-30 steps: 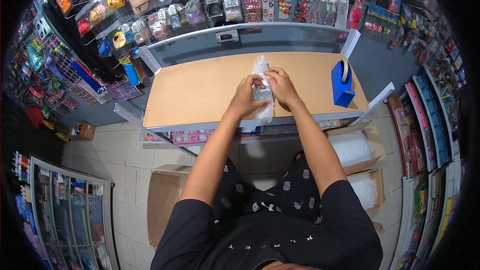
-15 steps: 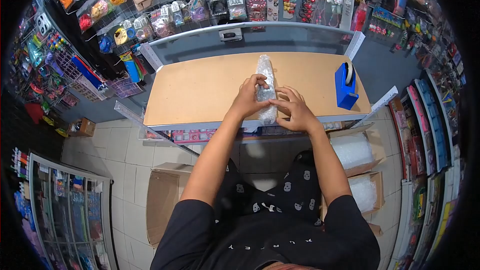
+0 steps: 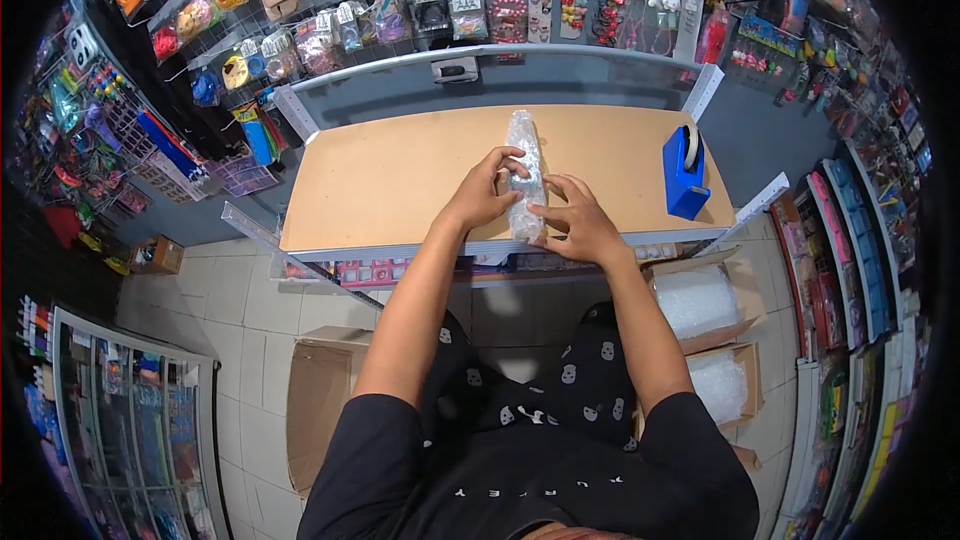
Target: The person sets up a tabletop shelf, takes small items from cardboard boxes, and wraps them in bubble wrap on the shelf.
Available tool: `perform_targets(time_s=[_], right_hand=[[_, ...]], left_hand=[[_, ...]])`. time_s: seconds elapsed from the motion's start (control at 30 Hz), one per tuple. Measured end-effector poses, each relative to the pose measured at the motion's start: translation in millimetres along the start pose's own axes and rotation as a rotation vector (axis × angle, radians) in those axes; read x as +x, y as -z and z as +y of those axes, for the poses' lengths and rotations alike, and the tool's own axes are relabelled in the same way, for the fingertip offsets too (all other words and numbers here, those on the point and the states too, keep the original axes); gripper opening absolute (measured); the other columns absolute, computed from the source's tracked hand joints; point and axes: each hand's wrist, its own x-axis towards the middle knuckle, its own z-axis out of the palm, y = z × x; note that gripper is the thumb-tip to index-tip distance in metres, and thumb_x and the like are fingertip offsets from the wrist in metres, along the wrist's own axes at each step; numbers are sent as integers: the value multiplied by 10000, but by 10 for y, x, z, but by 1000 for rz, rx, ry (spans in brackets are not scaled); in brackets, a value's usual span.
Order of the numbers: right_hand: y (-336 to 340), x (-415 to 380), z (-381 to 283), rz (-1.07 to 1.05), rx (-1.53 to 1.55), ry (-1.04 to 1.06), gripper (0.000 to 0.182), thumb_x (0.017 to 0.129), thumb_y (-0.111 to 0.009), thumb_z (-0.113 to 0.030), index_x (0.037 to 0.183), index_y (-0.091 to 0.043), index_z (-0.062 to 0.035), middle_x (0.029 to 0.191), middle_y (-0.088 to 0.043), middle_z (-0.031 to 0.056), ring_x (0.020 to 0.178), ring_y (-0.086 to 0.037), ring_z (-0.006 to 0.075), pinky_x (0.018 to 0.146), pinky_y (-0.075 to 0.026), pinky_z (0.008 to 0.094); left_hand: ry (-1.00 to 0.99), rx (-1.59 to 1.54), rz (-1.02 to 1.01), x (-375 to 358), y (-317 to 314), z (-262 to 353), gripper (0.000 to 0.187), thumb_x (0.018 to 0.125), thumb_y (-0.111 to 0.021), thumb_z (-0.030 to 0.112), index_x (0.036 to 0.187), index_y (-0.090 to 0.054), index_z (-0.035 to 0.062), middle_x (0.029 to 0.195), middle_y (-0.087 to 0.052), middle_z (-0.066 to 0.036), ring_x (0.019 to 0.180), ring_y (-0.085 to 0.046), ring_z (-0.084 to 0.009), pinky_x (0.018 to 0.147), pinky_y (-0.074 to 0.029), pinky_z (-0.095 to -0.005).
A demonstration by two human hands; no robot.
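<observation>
A long, narrow bundle in clear bubble wrap (image 3: 525,140) lies lengthwise on the wooden tabletop (image 3: 400,170), its near end at the front edge. What is inside the wrap cannot be made out. My left hand (image 3: 487,188) grips its left side, fingers curled over the top and thumb toward the middle. On the right side, my right hand (image 3: 582,223) holds the lower part, thumb near the bottom end and fingertips against the wrap.
A blue tape dispenser (image 3: 686,175) with a roll stands at the table's right end. Cardboard boxes with bubble wrap (image 3: 697,302) sit on the floor to the right, an open carton (image 3: 318,410) to the left. Packaged goods hang on the wall grid behind.
My right hand's thumb and fingers have shifted slightly along the bundle's lower end. My left thumb has drawn back a little. The whole view has moved slightly.
</observation>
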Motion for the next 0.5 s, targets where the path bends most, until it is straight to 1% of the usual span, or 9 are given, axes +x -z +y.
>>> perform_targets(time_s=[0.1, 0.2, 0.3, 0.4, 0.5], right_hand=[[-11, 10, 49, 12, 83, 12, 494, 779, -868, -354, 1248, -760, -241, 1526, -483, 133, 1439, -412, 384, 1192, -368, 481], [89, 44, 52, 39, 240, -9, 433, 806, -843, -260, 1232, -773, -225, 1475, -521, 123, 1396, -467, 345, 1145, -426, 451], [168, 95, 159, 2, 330, -27, 360, 829, -804, -164, 1187, -795, -199, 1384, -567, 106, 1302, -548, 295, 1056, -499, 407], [93, 85, 190, -3, 303, -25, 314, 837, -804, -122, 1146, -805, -175, 1280, -594, 89, 1187, -608, 258, 968, -547, 375], [72, 81, 141, 11, 263, 17, 293, 849, -804, -117, 1136, -804, -173, 1231, -603, 84, 1129, -630, 253, 950, -555, 369]], left_hand=[[-19, 27, 11, -2, -6, -1, 687, 807, -773, -80, 1405, -490, 104, 1126, -679, 11, 809, -507, -60, 743, -455, -229], [-23, 28, 16, -5, -15, -22, 688, 807, -773, -79, 1405, -489, 107, 1132, -675, 5, 831, -526, -66, 762, -463, -235], [-7, 12, 15, -3, -17, -46, 690, 804, -776, -78, 1403, -490, 107, 1137, -671, -2, 869, -546, -74, 798, -469, -242], [-1, -3, 6, -3, -15, -41, 694, 798, -782, -74, 1401, -491, 108, 1140, -669, -6, 910, -556, -83, 843, -467, -253], [-17, 6, 7, -12, -6, -31, 701, 792, -792, -67, 1400, -492, 109, 1138, -667, -6, 930, -555, -87, 870, -459, -260]])
